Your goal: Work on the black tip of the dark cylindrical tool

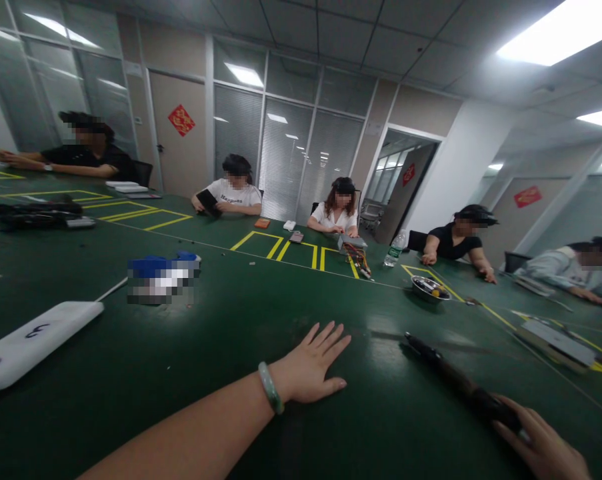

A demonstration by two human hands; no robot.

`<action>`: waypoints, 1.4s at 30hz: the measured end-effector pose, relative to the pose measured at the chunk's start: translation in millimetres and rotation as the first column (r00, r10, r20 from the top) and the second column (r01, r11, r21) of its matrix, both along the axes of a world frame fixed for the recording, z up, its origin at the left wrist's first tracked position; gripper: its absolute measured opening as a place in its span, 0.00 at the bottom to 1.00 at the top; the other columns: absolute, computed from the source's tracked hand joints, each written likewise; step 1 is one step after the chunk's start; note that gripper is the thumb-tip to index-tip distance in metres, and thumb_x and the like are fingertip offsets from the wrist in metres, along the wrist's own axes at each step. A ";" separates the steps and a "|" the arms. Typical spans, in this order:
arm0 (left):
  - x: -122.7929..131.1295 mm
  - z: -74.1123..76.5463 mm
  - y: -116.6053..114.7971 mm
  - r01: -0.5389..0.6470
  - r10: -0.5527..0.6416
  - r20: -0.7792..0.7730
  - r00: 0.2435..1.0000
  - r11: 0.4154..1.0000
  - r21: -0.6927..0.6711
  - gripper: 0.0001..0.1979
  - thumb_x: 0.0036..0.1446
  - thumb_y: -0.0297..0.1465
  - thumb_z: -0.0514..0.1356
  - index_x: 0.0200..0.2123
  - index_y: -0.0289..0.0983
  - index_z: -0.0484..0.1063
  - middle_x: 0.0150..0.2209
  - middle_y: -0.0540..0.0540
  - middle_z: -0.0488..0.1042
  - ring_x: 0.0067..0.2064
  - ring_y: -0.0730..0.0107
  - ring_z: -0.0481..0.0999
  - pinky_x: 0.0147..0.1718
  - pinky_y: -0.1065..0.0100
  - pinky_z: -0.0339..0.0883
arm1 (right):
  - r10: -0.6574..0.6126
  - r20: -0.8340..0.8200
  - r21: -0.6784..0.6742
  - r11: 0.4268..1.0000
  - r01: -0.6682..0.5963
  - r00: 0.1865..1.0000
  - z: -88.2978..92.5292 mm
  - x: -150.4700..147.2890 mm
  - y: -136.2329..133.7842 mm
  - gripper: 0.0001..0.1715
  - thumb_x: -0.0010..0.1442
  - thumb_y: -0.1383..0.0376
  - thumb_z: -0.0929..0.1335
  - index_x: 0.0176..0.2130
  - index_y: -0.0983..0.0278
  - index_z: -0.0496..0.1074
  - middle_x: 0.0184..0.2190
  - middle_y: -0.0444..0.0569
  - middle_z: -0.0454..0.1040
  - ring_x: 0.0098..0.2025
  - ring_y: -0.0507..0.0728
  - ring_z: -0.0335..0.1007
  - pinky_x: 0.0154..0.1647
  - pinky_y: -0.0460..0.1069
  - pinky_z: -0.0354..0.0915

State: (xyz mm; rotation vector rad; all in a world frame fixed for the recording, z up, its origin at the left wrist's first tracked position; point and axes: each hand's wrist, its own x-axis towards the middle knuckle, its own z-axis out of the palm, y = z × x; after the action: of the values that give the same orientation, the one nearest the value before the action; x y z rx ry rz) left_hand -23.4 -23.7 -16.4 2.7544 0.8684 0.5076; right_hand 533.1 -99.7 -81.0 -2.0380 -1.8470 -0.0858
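Observation:
My left hand point(315, 367) lies palm down on the green table with its fingers spread, and a jade-coloured bangle point(271, 388) circles the wrist. Nothing is in it. At the lower right my right hand point(541, 440) is closed around the thick near end of a long black rod-shaped object point(455, 377). The object slants away to the left and narrows to a dark tip; it is blurred, so its exact kind does not show. My fingers partly hide its near end.
A white power bank point(35, 343) with a cable and a blurred-out blue and white item point(163, 277) are at the left. Beyond stand a metal bowl point(431, 297), a water bottle point(394, 250) and a grey box with wires point(353, 243). Several people sit around the table point(221, 347).

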 end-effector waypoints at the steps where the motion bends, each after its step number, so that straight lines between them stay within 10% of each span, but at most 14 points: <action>1: 1.7 1.7 -1.4 0.003 -0.003 0.004 1.000 1.000 0.019 0.41 0.63 0.50 0.51 0.69 0.45 0.31 0.70 0.45 0.31 0.70 0.53 0.32 0.65 0.47 0.32 | -0.005 -0.025 -0.015 1.000 0.005 1.000 3.6 -31.2 5.4 0.33 0.54 0.44 0.63 0.59 0.30 0.53 0.48 0.51 0.72 0.48 0.72 0.67 0.40 0.66 0.61; 10: 16.4 25.8 -16.4 -0.013 -0.011 0.114 0.993 0.978 0.210 0.38 0.60 0.38 0.57 0.68 0.44 0.41 0.70 0.50 0.42 0.70 0.61 0.40 0.67 0.55 0.33 | 0.352 0.039 0.032 0.935 -0.353 0.935 36.8 -321.8 64.5 0.25 0.60 0.57 0.62 0.57 0.51 0.64 0.54 0.50 0.68 0.55 0.70 0.61 0.51 0.64 0.59; 17: 3.8 30.9 -4.8 -0.234 0.192 0.215 0.958 0.953 0.192 0.30 0.65 0.35 0.48 0.68 0.43 0.44 0.68 0.49 0.50 0.69 0.62 0.46 0.67 0.53 0.36 | 0.625 0.218 -0.042 0.773 -0.633 0.749 45.4 -426.7 104.9 0.36 0.61 0.67 0.61 0.67 0.61 0.52 0.67 0.52 0.49 0.67 0.70 0.40 0.63 0.67 0.44; 21: -4.3 20.8 8.4 -0.352 0.307 0.250 0.918 0.923 0.157 0.27 0.68 0.38 0.43 0.68 0.40 0.45 0.68 0.47 0.51 0.68 0.63 0.48 0.66 0.55 0.42 | 0.648 0.203 -0.004 0.750 -0.661 0.734 51.5 -429.4 93.9 0.33 0.63 0.66 0.60 0.66 0.66 0.54 0.65 0.57 0.52 0.65 0.66 0.46 0.65 0.61 0.47; 29: -2.5 13.2 8.7 -0.322 0.288 0.227 0.930 0.938 0.128 0.23 0.69 0.43 0.43 0.59 0.41 0.63 0.59 0.44 0.67 0.59 0.61 0.65 0.58 0.58 0.57 | 0.140 0.181 0.038 0.988 -0.149 0.974 36.7 -369.0 28.7 0.38 0.64 0.52 0.60 0.67 0.64 0.50 0.61 0.64 0.57 0.55 0.74 0.61 0.50 0.66 0.61; 42: -6.6 10.8 11.5 -0.334 0.332 0.032 0.943 0.937 0.107 0.12 0.60 0.37 0.57 0.46 0.39 0.69 0.43 0.44 0.73 0.46 0.59 0.71 0.46 0.58 0.64 | 0.463 -0.043 -0.179 0.868 -0.463 0.885 76.4 -292.2 96.7 0.14 0.66 0.54 0.60 0.41 0.59 0.69 0.38 0.46 0.74 0.39 0.57 0.71 0.41 0.50 0.63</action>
State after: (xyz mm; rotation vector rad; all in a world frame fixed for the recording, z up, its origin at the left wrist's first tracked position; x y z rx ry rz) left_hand -30.1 -12.2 -5.6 2.7048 1.3540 0.6496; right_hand 241.0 -3.0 -4.7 -1.6372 -2.3673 0.2246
